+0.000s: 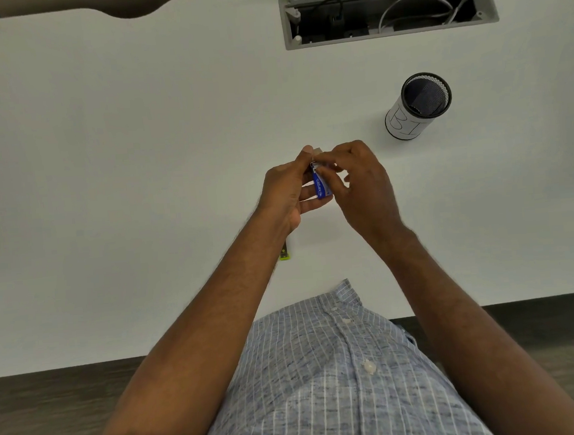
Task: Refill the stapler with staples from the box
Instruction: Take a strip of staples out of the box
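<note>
A small blue staple box [321, 187] with white lettering is held above the white desk [135, 143], in the middle of the view. My left hand [285, 191] grips it from the left, thumb up along its far end. My right hand [362, 184] has its fingertips pinched at the box's far end, where a pale flap or inner tray shows. A green and dark object [285, 251], possibly the stapler, lies on the desk under my left wrist, mostly hidden.
A black mesh pen cup [417, 105] with a white paper label stands to the right, beyond my hands. An open cable tray [389, 13] with wires is set into the desk at the far right. The desk's near edge runs just in front of my shirt.
</note>
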`<state>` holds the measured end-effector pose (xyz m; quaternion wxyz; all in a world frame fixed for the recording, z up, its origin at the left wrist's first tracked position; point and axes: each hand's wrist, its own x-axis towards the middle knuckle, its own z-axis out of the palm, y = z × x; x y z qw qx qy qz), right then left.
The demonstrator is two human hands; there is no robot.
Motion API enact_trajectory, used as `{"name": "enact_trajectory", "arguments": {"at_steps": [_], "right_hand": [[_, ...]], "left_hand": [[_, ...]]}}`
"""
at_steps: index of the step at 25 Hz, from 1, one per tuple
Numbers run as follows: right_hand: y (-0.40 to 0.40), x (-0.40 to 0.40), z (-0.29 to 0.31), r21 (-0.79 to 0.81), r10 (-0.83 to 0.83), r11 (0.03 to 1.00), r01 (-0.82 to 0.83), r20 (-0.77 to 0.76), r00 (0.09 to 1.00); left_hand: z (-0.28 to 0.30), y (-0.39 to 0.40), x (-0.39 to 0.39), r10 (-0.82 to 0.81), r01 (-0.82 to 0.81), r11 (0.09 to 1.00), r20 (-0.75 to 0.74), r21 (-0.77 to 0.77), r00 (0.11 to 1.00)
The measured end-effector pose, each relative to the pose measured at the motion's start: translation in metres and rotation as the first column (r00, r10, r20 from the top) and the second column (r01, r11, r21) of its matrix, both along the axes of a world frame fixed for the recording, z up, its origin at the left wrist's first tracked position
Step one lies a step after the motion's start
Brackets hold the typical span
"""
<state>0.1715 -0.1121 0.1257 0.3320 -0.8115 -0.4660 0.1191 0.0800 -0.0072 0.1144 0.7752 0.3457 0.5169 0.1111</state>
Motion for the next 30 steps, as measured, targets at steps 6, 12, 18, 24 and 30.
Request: {"name": "enact_trajectory", "arguments": {"at_steps": [6, 12, 18, 24, 30], "right_hand": [[0.004, 0.002, -0.002, 0.021, -0.045, 0.999, 0.048, -0.139, 0.989], [0.0, -0.01, -0.003, 0.024, 0.003, 1.0, 0.001, -0.168, 0.986], [0.0, -0.017, 0.0, -0.03, 0.017, 0.999, -0.021, -0.125, 0.992], [0.0, -0.018, 0.002, -0.121, 0.081, 0.989, -0.079, 0.013, 0.997], [0.002, -0.018, 0.005, -0.121, 0.091, 0.989, -0.083, 0.067, 0.994]], "left_hand": [[0.004, 0.001, 0.002, -0.038, 0.039, 0.998, -0.017, 0.047, 0.999], [0.005, 0.0, 0.006, 0.028, -0.025, 0.997, -0.042, 0.079, 0.999], [0.004, 0.003, 0.005, 0.091, -0.083, 0.989, -0.064, 0.12, 0.994], [0.007, 0.007, 0.002, 0.101, -0.09, 0.983, -0.064, 0.162, 0.993], [0.01, 0.004, 0.001, 0.078, -0.052, 0.971, -0.105, 0.231, 0.991]]}}
